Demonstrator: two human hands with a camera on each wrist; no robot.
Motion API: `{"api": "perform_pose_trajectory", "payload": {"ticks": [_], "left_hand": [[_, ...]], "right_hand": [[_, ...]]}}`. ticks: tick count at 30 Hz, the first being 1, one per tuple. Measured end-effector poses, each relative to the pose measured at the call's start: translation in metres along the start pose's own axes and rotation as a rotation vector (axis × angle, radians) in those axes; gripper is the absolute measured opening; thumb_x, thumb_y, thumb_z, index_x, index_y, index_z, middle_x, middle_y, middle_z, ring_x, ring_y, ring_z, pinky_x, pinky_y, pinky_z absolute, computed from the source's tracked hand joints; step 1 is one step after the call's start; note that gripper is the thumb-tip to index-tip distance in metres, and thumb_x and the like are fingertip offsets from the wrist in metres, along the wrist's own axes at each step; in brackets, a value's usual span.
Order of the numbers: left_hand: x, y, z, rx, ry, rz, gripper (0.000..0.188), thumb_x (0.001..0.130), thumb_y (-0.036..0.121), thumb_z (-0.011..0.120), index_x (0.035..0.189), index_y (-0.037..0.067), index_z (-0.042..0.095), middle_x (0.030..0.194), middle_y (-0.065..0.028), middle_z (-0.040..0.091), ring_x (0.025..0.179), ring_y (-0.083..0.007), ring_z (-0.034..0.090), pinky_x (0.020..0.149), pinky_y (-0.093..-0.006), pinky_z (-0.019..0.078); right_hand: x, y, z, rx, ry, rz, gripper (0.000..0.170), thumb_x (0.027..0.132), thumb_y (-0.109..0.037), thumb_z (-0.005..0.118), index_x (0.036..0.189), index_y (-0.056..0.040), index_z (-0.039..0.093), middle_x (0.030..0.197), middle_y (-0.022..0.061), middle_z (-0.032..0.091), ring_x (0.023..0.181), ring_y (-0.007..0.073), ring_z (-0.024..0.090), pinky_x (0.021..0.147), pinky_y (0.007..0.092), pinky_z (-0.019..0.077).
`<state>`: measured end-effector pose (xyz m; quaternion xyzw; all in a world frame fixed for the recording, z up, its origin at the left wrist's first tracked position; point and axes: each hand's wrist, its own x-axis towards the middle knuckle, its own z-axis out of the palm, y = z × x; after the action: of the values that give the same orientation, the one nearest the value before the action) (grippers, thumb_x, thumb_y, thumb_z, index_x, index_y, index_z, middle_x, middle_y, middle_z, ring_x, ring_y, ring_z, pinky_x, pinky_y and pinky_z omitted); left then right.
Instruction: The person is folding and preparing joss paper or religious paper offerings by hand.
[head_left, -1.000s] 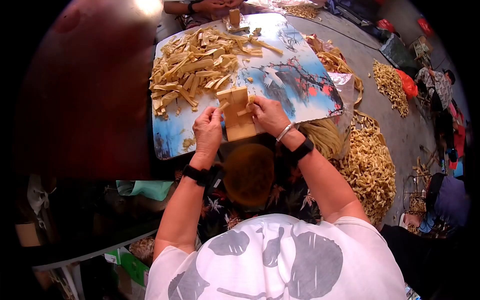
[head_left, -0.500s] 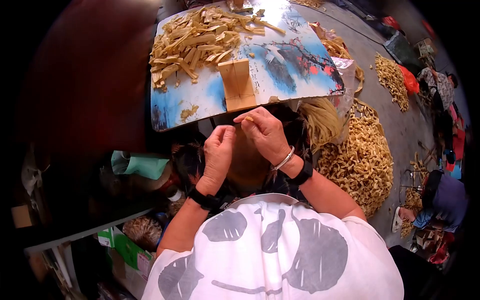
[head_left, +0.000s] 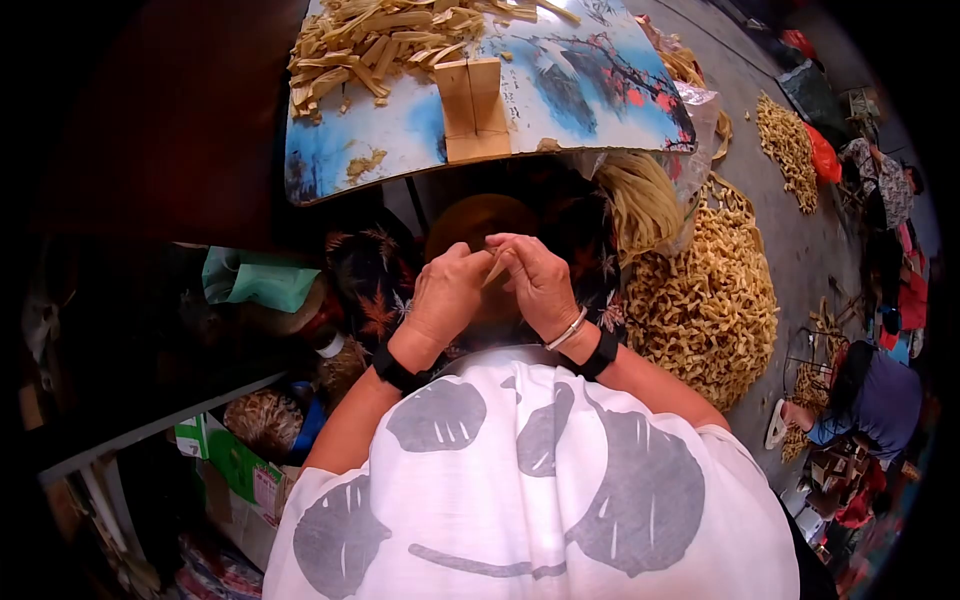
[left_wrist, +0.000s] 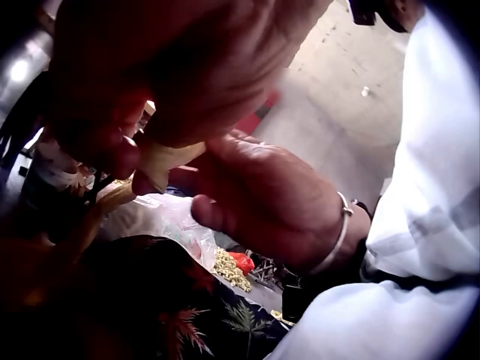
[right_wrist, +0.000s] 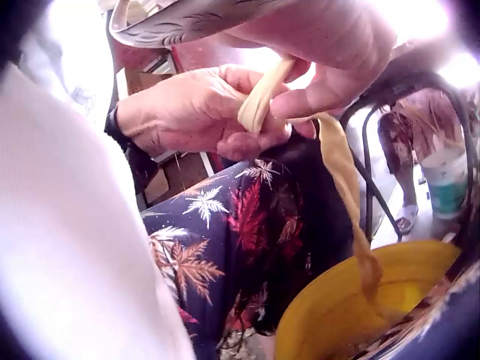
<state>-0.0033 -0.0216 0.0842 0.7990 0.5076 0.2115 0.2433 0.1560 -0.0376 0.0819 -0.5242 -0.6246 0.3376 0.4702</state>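
Over the lap, my left hand and right hand meet, fingertips close together. Between them is a pale yellow, flat, pliable strip, folded over on itself in the right wrist view. The left hand pinches it from one side while the right hand, wearing a bangle, grips it from the other. A long tail of strip hangs from the fingers into a yellow bucket. In the left wrist view the strip shows beneath the shadowed left fingers.
A wooden block stand sits at the front edge of the painted table, near a heap of cut strips. To the right lie a bundle of long strips and a large pile of knotted pieces.
Both hands have left the wooden stand and come down toward the lap, where they now hold a strip together. The head view has tilted downward.
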Motion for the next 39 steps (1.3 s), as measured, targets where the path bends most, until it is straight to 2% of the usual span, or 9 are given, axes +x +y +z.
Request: {"api": "perform_pose_trajectory", "payload": {"ticks": [4, 7, 11, 17, 20, 26, 31, 35, 39], "left_hand": [[0.002, 0.016, -0.018, 0.163, 0.132, 0.186, 0.025, 0.081, -0.001, 0.063, 0.105, 0.005, 0.068, 0.08, -0.0125, 0.052, 0.075, -0.0308, 0.064, 0.065, -0.0369, 0.0536], [0.002, 0.011, -0.014, 0.214, 0.25, 0.191, 0.021, 0.079, 0.001, 0.063, 0.099, 0.006, 0.067, 0.085, -0.0106, 0.055, 0.074, -0.0295, 0.064, 0.062, -0.0361, 0.0539], [0.0, 0.005, -0.01, 0.138, 0.308, 0.14, 0.028, 0.078, -0.002, 0.065, 0.106, 0.002, 0.066, 0.086, -0.0128, 0.055, 0.074, -0.0309, 0.064, 0.063, -0.0361, 0.0549], [-0.002, 0.0, -0.007, -0.039, 0.285, -0.001, 0.027, 0.083, -0.004, 0.061, 0.11, -0.002, 0.066, 0.092, -0.0172, 0.057, 0.078, -0.0347, 0.063, 0.069, -0.0378, 0.0546], [-0.005, 0.0, -0.005, -0.184, 0.25, -0.024, 0.027, 0.083, -0.006, 0.058, 0.109, -0.004, 0.066, 0.094, -0.0192, 0.057, 0.083, -0.036, 0.062, 0.074, -0.039, 0.0534], [-0.012, -0.007, 0.002, -0.207, 0.25, -0.05, 0.029, 0.084, -0.009, 0.055, 0.11, -0.001, 0.066, 0.095, -0.0161, 0.059, 0.082, -0.03, 0.064, 0.072, -0.0328, 0.0531], [-0.01, -0.006, 0.001, -0.433, 0.344, -0.255, 0.017, 0.083, -0.004, 0.06, 0.098, -0.001, 0.067, 0.087, -0.0153, 0.059, 0.075, -0.0295, 0.062, 0.067, -0.0342, 0.0518], [-0.019, -0.01, -0.005, -0.744, 0.189, -0.43, 0.008, 0.09, 0.006, 0.066, 0.097, 0.002, 0.065, 0.08, -0.0061, 0.066, 0.066, -0.0121, 0.061, 0.061, -0.0255, 0.0496], [-0.016, 0.0, -0.004, -0.817, 0.204, -0.36, 0.008, 0.095, 0.009, 0.064, 0.1, 0.003, 0.065, 0.08, 0.0024, 0.063, 0.066, -0.0015, 0.053, 0.057, -0.0161, 0.0433]], "right_hand": [[0.004, 0.022, 0.009, 0.501, -0.084, 0.534, 0.025, 0.104, -0.026, 0.05, 0.099, -0.0034, 0.059, 0.085, 0.0043, 0.065, 0.069, 0.0141, 0.064, 0.053, 0.0303, 0.0533], [0.011, 0.015, 0.016, 0.531, -0.167, 0.758, 0.023, 0.103, -0.025, 0.05, 0.099, -0.0037, 0.059, 0.078, 0.0043, 0.063, 0.061, 0.0133, 0.062, 0.05, 0.0276, 0.051], [0.016, 0.012, 0.023, 0.157, -0.12, 0.534, 0.019, 0.098, -0.022, 0.06, 0.099, -0.0031, 0.06, 0.079, 0.0069, 0.068, 0.058, 0.0128, 0.062, 0.052, 0.0264, 0.0505], [0.007, 0.011, 0.025, 0.167, -0.192, 0.289, 0.02, 0.097, -0.02, 0.059, 0.1, -0.0009, 0.064, 0.083, 0.0086, 0.07, 0.068, 0.013, 0.066, 0.063, 0.0248, 0.0527], [0.006, 0.016, 0.025, 0.219, -0.186, 0.344, 0.018, 0.097, -0.019, 0.058, 0.103, -0.0043, 0.065, 0.082, 0.0002, 0.066, 0.072, 0.0093, 0.059, 0.068, 0.0247, 0.0492], [0.009, 0.021, 0.014, 0.904, -0.42, 0.892, 0.017, 0.1, -0.023, 0.056, 0.102, -0.0077, 0.064, 0.09, -0.0024, 0.063, 0.078, 0.0065, 0.057, 0.066, 0.0219, 0.0487], [0.014, 0.011, 0.005, 0.902, -0.474, 0.859, 0.019, 0.102, -0.025, 0.053, 0.107, -0.0088, 0.062, 0.098, -0.0016, 0.064, 0.088, 0.0078, 0.062, 0.069, 0.0215, 0.0508], [0.017, 0.006, 0.009, 0.61, -0.364, 0.679, 0.019, 0.101, -0.023, 0.054, 0.108, -0.0069, 0.062, 0.098, 0.0005, 0.067, 0.086, 0.0114, 0.07, 0.064, 0.0224, 0.0537], [0.018, -0.005, 0.01, 0.35, -0.364, 0.498, 0.017, 0.099, -0.02, 0.058, 0.106, -0.005, 0.061, 0.089, 0.0026, 0.069, 0.078, 0.0106, 0.07, 0.061, 0.0253, 0.0548]]}}
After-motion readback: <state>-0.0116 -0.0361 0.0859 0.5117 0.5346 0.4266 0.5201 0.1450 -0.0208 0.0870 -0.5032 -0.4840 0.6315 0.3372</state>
